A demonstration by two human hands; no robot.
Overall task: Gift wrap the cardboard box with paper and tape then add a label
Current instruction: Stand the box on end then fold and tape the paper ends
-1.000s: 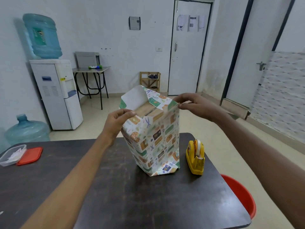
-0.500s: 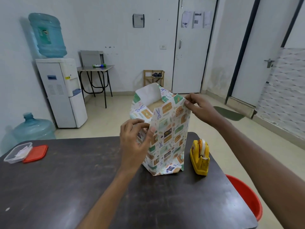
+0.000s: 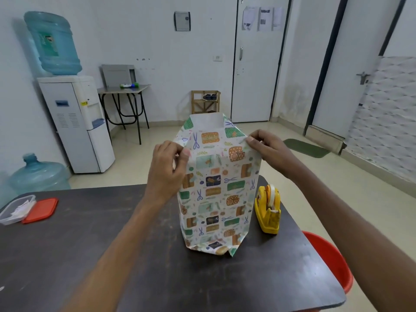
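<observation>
— Where the left hand [image 3: 167, 167] meets the white gift paper printed with orange, green and navy motifs [image 3: 216, 190], what is it doing?

— Pinching; thumb and curled fingers grip the paper's upper left edge; the right hand [image 3: 267, 149] pinches the upper right corner in the same way; between them the far flap stands up, its plain white inner side facing the camera.

— And the cardboard box?

— Hidden inside the paper; the wrapped shape stands upright on the dark rectangular table [image 3: 90, 244], towards the far right part; the bottom end is folded under unevenly.

— What lies around it?

— A yellow plastic tape dispenser [image 3: 269, 210] holding a white roll sits just to the right, apart from the paper; a round red plastic tub [image 3: 331, 260] shows below the table's right edge; at the table's far left a clear plastic container [image 3: 13, 210] lies beside a flat red lid [image 3: 41, 209].
</observation>
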